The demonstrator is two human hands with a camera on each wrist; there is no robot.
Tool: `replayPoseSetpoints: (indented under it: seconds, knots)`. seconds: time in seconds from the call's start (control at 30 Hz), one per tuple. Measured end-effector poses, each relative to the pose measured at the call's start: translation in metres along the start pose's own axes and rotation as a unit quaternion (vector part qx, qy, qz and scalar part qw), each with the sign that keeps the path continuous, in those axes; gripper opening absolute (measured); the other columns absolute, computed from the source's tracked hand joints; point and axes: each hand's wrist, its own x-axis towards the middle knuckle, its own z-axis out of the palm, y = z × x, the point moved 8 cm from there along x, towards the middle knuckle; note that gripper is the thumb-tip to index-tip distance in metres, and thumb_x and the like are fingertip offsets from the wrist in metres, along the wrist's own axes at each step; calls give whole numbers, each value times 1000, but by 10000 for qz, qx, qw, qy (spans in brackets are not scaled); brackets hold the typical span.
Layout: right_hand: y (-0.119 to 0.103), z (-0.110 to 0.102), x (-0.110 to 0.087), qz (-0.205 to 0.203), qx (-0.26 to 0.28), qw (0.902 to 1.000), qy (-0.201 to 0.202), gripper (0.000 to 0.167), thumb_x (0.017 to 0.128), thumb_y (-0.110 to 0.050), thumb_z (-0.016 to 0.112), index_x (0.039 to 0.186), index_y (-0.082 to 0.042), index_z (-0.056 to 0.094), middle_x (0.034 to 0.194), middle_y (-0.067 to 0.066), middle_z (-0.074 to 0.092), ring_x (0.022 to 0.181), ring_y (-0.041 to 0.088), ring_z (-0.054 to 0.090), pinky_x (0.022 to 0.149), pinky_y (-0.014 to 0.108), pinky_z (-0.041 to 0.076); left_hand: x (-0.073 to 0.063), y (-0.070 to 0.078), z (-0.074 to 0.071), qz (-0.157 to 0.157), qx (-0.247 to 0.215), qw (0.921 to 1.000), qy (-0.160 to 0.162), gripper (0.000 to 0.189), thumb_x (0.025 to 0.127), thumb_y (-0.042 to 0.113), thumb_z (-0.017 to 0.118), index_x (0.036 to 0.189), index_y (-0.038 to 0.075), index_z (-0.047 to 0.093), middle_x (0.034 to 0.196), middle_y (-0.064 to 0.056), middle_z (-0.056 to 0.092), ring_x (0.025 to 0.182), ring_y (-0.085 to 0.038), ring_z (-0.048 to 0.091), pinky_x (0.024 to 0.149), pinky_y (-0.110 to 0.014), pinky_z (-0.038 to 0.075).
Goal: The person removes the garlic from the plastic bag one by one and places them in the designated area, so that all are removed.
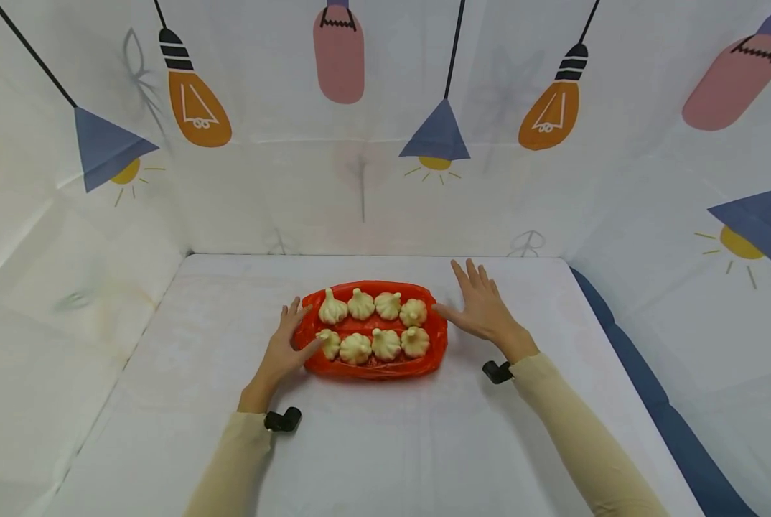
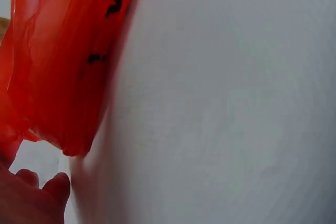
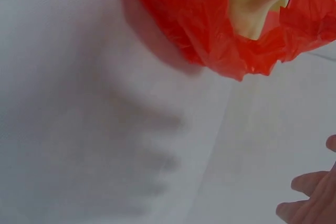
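Head view is showing eight garlic bulbs (image 1: 386, 345) sitting in two rows of four inside a shallow, oblong red plastic bag (image 1: 375, 325), which is lying near the middle of a white tabletop (image 1: 385, 445), towards its far edge; the left hand (image 1: 287, 345) is standing at the bag's left end with its fingers extended along the outside, its thumb reaching over the rim to the leftmost bulb of the near row; the right hand (image 1: 484, 309) is spreading its fingers straight beside the right end, its thumb pointing at the rim; the hands are lying well apart, with the bag between them; beige sleeves (image 1: 233, 459) are covering both forearms, and black wrist cameras (image 1: 283, 419) are sitting at the cuffs; left wrist view is showing black print on the red plastic, but it is cropping the hand, so whether the fingers are touching the bag is hard to tell; lamps and bulbs are decorating the white backdrop (image 1: 360, 194).
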Motion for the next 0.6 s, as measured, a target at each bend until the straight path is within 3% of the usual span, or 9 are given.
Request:
replayPoseSetpoints:
  seconds: [0.1, 0.43, 0.6]
  knots:
    - [-13, -2, 1, -139, 68, 9999, 30, 107, 89, -78, 52, 167, -19, 8, 173, 20, 6, 159, 47, 1, 125, 69, 6, 0, 2, 5, 53, 23, 9999, -116, 75, 92, 43, 71, 156, 15, 44, 174, -10, 11, 160, -42, 0, 119, -78, 10]
    - [-51, 4, 13, -475, 176, 9986, -169, 105, 89, -78, 52, 167, -22, 10, 173, 18, 10, 160, 43, 0, 127, 66, 5, -2, 5, 13, 41, -223, 9997, -93, 78, 90, 40, 75, 156, 13, 44, 172, -12, 20, 158, -41, 19, 123, -67, 22]
    - [-74, 6, 20, -765, 310, 9964, -183, 103, 88, -74, 58, 167, -25, 14, 172, 14, 18, 159, 39, 12, 126, 64, 18, -3, 2, 18, -82, -256, 9994, -205, 83, 87, 42, 78, 157, 15, 43, 172, -9, 20, 158, -41, 18, 123, -67, 22]
